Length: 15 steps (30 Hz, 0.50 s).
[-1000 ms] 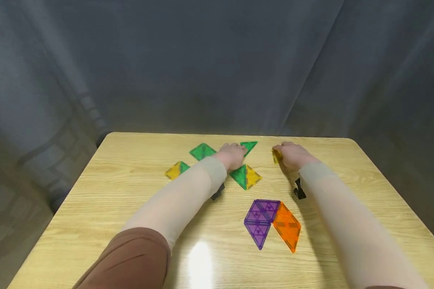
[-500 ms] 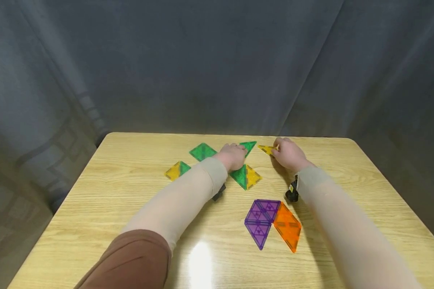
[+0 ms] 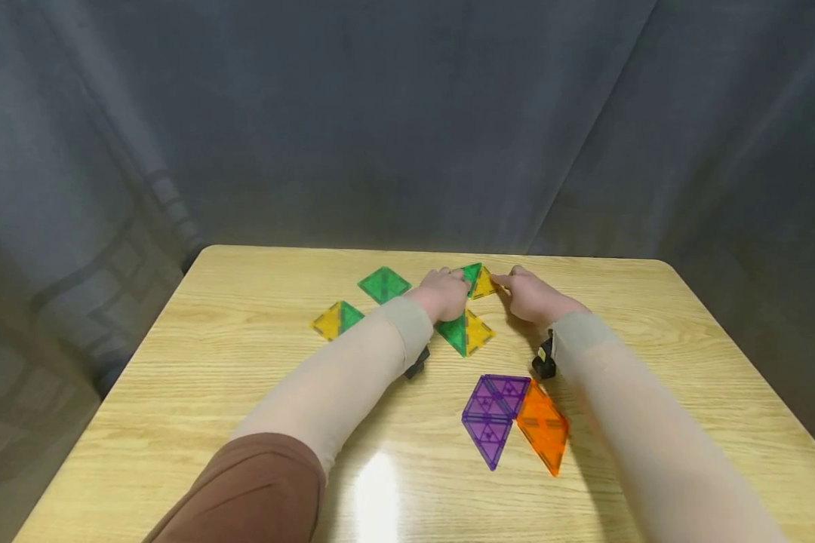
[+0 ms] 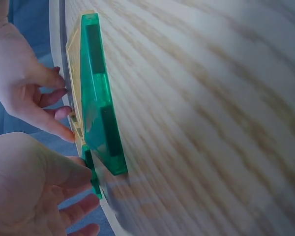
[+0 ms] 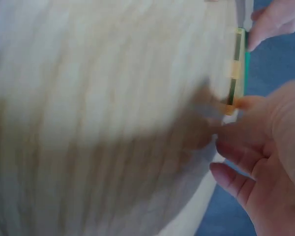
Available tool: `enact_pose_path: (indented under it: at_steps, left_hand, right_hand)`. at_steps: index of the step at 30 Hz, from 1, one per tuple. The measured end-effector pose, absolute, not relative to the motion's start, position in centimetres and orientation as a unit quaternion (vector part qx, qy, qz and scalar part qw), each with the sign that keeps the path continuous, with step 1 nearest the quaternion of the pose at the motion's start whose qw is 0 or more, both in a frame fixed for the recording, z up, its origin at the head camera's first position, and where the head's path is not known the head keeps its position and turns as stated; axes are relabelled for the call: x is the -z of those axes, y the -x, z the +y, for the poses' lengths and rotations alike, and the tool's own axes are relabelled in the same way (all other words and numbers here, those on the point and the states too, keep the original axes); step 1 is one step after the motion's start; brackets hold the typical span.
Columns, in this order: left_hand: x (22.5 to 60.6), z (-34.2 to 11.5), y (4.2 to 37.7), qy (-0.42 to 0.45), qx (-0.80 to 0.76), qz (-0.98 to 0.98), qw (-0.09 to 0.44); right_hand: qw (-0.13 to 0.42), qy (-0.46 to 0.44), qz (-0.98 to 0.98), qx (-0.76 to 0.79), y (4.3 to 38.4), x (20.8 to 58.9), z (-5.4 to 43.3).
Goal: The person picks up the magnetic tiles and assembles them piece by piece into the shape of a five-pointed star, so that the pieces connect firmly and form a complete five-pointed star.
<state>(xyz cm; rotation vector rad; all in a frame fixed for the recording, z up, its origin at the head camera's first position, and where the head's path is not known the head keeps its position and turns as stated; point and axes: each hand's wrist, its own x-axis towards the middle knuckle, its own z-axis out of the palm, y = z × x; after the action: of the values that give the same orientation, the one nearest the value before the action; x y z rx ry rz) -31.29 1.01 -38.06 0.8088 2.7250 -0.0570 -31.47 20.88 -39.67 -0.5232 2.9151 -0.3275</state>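
In the head view my left hand (image 3: 444,294) holds the left side of a green triangular magnetic tile (image 3: 472,275) near the table's far edge. Its thumb and index finger meet at that tile (image 4: 92,172) in the left wrist view. A yellow triangular magnetic tile (image 3: 484,283) lies against the green one's right edge. My right hand (image 3: 531,294) touches the yellow tile's outer corner with an extended index finger, the other fingers loosely bent. Just nearer, a green tile (image 3: 453,333) and a yellow tile (image 3: 478,332) lie joined, partly covered by my left hand.
A green diamond of two tiles (image 3: 384,285) and a yellow-green pair (image 3: 329,321) lie left of my left hand. Closer to me are joined purple triangles (image 3: 487,422) and orange tiles (image 3: 542,427). A dark curtain (image 3: 407,136) hangs behind the wooden table (image 3: 197,362).
My right hand has brought the yellow triangle leftward, turned it and laid it against the green triangle, then loosened its grip to a fingertip touch. My left hand has stayed nearly still.
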Motion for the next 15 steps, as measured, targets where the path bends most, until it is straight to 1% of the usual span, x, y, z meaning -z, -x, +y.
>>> enact_pose_path:
  at_steps: [2, 4, 11, 15]
  left_hand:
    - [38.0, 1.1, 31.2, -0.278, 0.014, 0.948, 0.152]
    - [38.1, 1.2, 31.1, -0.276, 0.014, 0.949, 0.154]
    - [38.0, 1.4, 30.8, -0.290, 0.029, 0.947, 0.136]
    - [38.0, 1.5, 30.6, -0.288, 0.031, 0.947, 0.136]
  right_hand:
    - [0.092, 0.175, 0.976, 0.089, 31.2, 39.4, 20.8]
    - [0.091, 0.174, 0.978, 0.070, 31.0, 39.3, 20.5]
    - [0.066, 0.155, 0.985, 0.040, 30.6, 39.3, 19.9]
    - [0.059, 0.149, 0.986, 0.038, 30.5, 39.3, 19.8]
